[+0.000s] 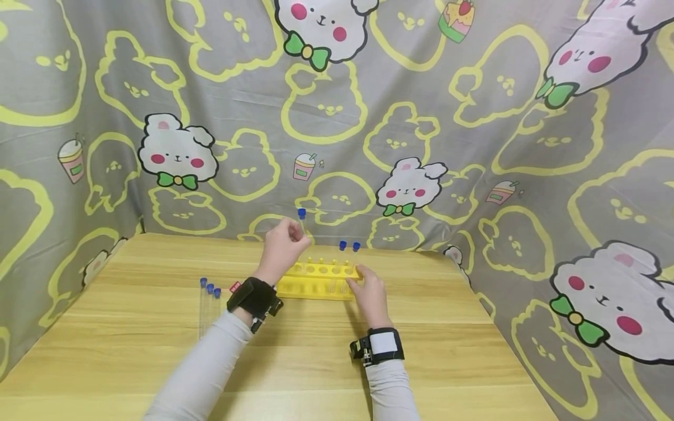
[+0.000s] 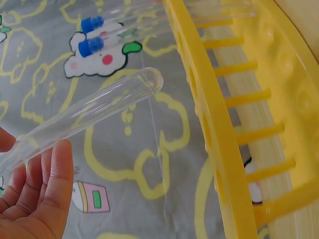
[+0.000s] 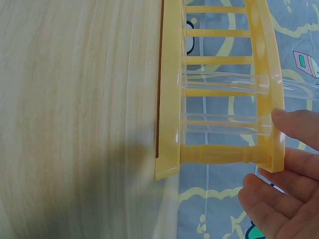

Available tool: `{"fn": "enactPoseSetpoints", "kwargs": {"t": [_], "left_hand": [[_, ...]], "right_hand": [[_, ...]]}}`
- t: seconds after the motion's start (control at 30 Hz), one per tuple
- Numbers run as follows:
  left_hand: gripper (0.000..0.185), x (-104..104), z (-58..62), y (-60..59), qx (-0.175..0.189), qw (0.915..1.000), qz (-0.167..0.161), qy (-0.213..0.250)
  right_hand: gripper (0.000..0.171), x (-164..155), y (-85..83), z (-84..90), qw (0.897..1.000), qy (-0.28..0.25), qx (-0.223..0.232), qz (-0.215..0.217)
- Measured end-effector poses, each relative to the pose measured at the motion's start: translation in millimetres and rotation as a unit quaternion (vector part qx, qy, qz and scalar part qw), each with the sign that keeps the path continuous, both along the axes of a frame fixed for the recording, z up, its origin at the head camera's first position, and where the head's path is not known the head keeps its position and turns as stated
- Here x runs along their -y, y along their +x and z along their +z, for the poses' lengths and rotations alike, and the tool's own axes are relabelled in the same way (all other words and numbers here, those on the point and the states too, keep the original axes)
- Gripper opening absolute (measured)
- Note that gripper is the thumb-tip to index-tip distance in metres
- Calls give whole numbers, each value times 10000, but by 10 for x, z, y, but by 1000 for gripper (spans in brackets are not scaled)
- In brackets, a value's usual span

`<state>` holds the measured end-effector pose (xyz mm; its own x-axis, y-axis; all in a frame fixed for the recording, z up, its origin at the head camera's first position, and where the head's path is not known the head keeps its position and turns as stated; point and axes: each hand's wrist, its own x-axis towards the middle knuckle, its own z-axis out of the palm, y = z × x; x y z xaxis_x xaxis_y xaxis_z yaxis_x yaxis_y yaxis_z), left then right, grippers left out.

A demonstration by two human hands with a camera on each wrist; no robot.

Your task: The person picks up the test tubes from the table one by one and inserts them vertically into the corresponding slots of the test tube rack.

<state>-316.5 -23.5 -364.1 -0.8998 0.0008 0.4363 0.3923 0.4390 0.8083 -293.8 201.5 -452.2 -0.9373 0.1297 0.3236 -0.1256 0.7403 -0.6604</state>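
My left hand (image 1: 282, 245) pinches a clear test tube (image 2: 94, 112) with a blue stopper (image 1: 302, 213) on its upper end. In the left wrist view the tube's rounded bottom points toward the top plate of a yellow test tube rack (image 2: 207, 124), short of its holes. At the rack's right end, my right hand (image 1: 372, 297) grips the top plate between thumb (image 3: 296, 124) and fingers. Two stoppered tubes stand in the rack near that hand, their blue stoppers (image 2: 91, 46) above the top plate.
Several clear tubes with blue stoppers (image 1: 210, 288) are at the left of the wooden table (image 1: 447, 351), beside my left forearm. A small red tag (image 1: 235, 287) shows by the left wrist strap. Patterned grey cloth (image 1: 253, 111) hangs behind the table and along both sides.
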Motion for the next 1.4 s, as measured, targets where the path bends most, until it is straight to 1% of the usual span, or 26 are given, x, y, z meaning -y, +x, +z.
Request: {"fn": "enactPoseSetpoints", "kwargs": {"t": [0.17,0.3,0.53,0.7,0.87,1.1,1.23,1.4], "left_hand": [[18,-121,-7,4,-104,9998,-140,43],[18,-193,-40,-3,-203,9995,-224,11],[21,-260,-123,-34,-293,9993,-230,-59],[21,-288,-166,-50,-370,9988,-322,25],[20,-317,-226,-61,-319,9986,-427,20],[22,-370,-298,-74,-152,9985,-515,-60],[24,-408,-329,-77,-63,9982,-552,-218],[22,-433,-402,-96,-68,9972,-535,-520]], "right_hand": [[47,0,13,17,10000,-21,10,-6],[47,0,20,21,10000,-50,1,-14],[46,-1,10,14,10000,-20,-65,-24],[46,-1,-3,8,10000,10,-72,-26],[47,-2,0,4,10000,4,-42,-30],[47,-3,6,15,10000,9,-29,-59],[47,-1,-1,17,10000,2,-14,-77],[47,-3,-8,13,10000,36,-17,-68]]}}
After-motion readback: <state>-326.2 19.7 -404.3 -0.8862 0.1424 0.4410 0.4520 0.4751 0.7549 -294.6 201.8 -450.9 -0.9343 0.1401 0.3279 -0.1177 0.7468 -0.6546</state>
